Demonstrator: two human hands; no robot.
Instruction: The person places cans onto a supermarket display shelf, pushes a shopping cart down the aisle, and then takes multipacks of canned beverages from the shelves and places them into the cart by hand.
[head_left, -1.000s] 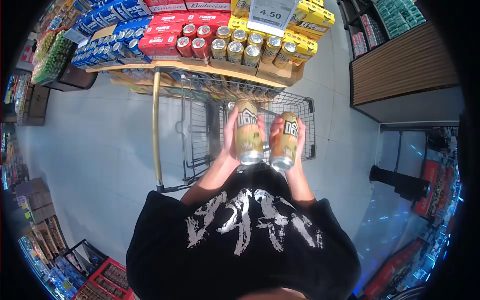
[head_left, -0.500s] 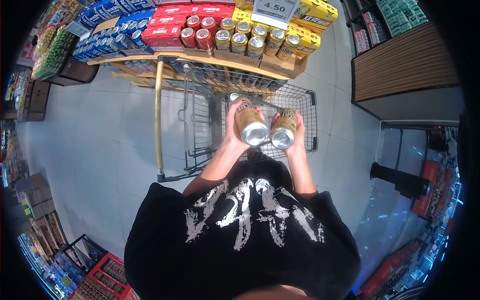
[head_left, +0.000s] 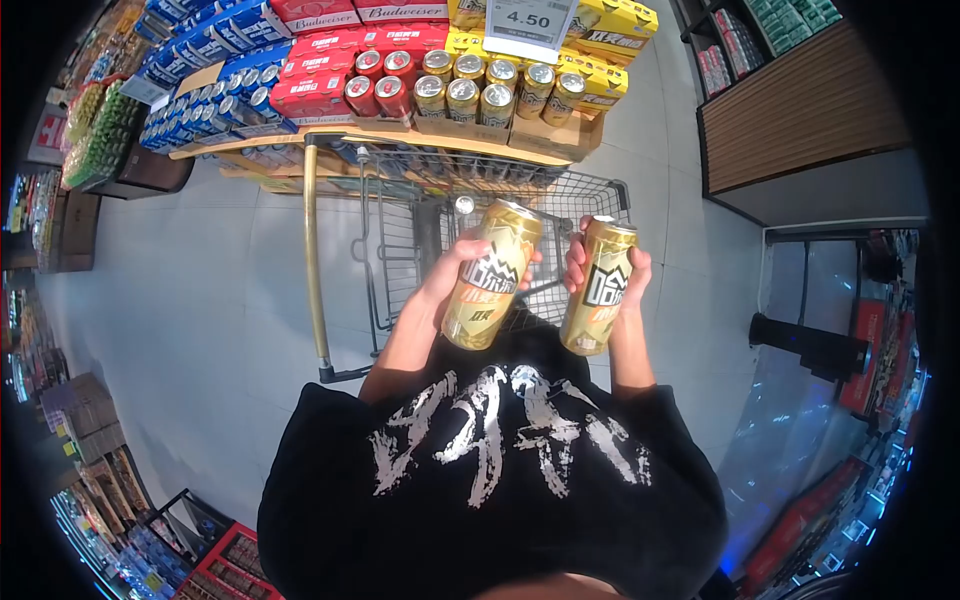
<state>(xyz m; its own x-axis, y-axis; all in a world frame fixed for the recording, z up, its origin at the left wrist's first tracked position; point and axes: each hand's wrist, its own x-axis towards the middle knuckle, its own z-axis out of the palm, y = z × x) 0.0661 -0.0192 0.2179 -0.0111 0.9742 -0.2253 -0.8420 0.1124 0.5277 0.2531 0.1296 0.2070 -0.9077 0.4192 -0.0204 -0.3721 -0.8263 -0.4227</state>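
Observation:
My left hand [head_left: 449,268] is wrapped round a gold beer can [head_left: 492,285], which leans a little with its top away from me and its printed front facing up. A second gold beer can [head_left: 600,290] is gripped in my right hand [head_left: 635,285], its label also facing me. The two cans are apart, side by side above the near part of a wire shopping cart [head_left: 590,190]. Just beyond my left hand shows the round silver top of another can [head_left: 464,205]; its body is mostly hidden.
Past the cart, a wooden display shelf [head_left: 540,152] carries gold cans [head_left: 462,92], red cans [head_left: 376,92] and blue cans [head_left: 235,100]. A price sign [head_left: 528,22] stands above the gold ones. The cart's handle [head_left: 314,250] is at left, and a ribbed wooden counter [head_left: 800,115] at right.
Both cans have tipped from showing their silver ends to showing their printed fronts. My hands have come nearer to my body and slightly farther apart, each still holding its can.

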